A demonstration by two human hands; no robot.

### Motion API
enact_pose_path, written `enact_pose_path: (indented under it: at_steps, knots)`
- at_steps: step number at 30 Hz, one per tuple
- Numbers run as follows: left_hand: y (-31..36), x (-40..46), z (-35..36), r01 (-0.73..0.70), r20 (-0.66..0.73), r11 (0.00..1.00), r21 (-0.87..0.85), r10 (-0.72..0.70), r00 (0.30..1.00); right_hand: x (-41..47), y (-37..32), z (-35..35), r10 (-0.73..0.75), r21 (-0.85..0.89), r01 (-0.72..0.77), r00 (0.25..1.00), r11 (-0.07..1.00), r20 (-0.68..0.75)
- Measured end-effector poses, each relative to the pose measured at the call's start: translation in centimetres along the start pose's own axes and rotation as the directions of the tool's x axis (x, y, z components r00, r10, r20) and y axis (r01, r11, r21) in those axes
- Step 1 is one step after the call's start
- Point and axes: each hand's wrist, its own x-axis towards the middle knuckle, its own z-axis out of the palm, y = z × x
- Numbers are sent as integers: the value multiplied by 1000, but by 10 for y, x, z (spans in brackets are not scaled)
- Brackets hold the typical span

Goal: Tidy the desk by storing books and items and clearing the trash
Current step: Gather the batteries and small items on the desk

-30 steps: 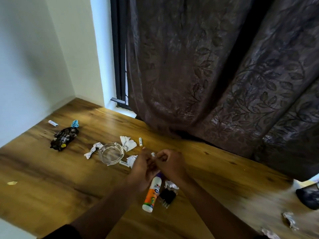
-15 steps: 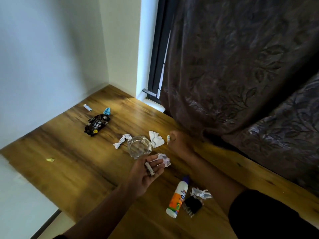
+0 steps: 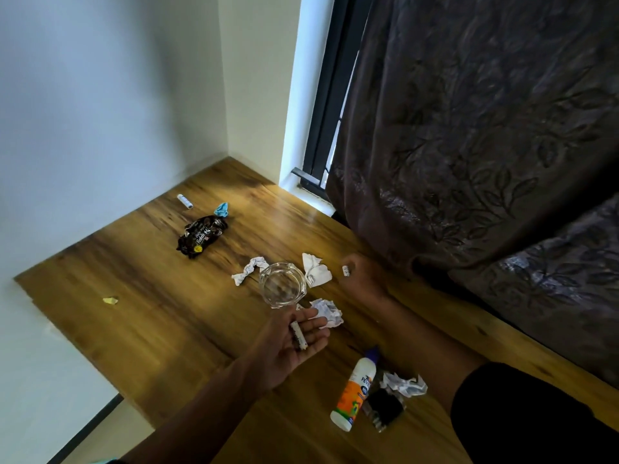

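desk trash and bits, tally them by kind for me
crumpled white paper: 4
small white tubes: 3
wrappers: 2
yellow scrap: 1
glass dish: 1
glue bottle: 1
black clip: 1
total: 13

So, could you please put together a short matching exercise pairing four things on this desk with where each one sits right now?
Things:
1. glass bowl
2. glue bottle
3. dark snack wrapper
4. small white stick

Places:
A. far left, near the wall corner
B. in the open left hand
C. lying on its side at the near edge
D. mid-desk, between crumpled papers

Pairs: 1-D, 2-C, 3-A, 4-B
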Motion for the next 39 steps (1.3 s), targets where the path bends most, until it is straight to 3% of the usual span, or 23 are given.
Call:
enact_pose_path:
  at_steps: [4,7,11,16,21,25,33,39]
  knots:
    - [-9,2,-2,14,55,996,-89,-9,998,-39,-27,-14,-146,137,145,989,980,-8]
    - [-15,1,-2,22,61,989,-147,-13,998,-75,-44,-14,-262,172,248,963,953,61]
    - [-20,-7,-5,-52,52,983,-178,62,997,-118,-59,-4,-394,60,389,910,919,127]
    - [-21,-16,-20,-73,62,961,-267,92,994,-143,-62,16,-450,8,456,875,890,179]
    - [-22,-25,-39,-92,28,928,-362,109,994,-125,-59,22,-367,-210,364,930,907,27]
    - [-25,-35,-57,-96,32,919,-383,117,993,-116,-55,31,-306,-441,293,951,848,44]
    - [-20,-49,-79,-107,64,924,-368,140,988,-103,-60,46,-322,-614,321,940,721,113]
    - [-18,-53,-85,-108,69,920,-376,144,987,-100,-68,45,-303,-597,308,946,740,113]
